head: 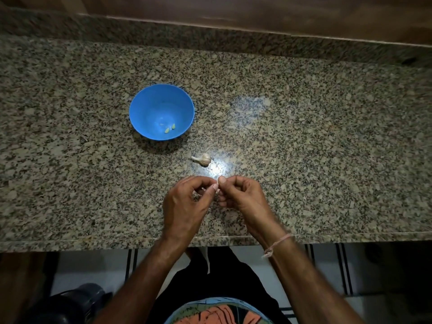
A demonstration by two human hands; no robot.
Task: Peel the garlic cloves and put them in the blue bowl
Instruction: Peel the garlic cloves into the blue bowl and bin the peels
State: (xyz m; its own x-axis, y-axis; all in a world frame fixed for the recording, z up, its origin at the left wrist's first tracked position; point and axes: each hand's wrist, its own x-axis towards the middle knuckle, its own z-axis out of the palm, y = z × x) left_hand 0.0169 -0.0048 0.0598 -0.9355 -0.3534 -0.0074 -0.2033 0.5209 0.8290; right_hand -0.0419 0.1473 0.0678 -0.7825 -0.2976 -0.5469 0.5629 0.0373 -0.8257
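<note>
A garlic clove (217, 191), mostly hidden, is pinched between the fingertips of the left hand (184, 206) and right hand (243, 199) above the speckled surface (304, 136). A garlic bulb (203, 159) lies just beyond them. The blue bowl (149, 106), farther left, holds peeled cloves (170, 129).

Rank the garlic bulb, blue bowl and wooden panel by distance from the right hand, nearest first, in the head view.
1. Garlic bulb, just ahead of the right hand, slightly left.
2. Blue bowl, farther ahead and left.
3. Wooden panel, at the far back.
</note>
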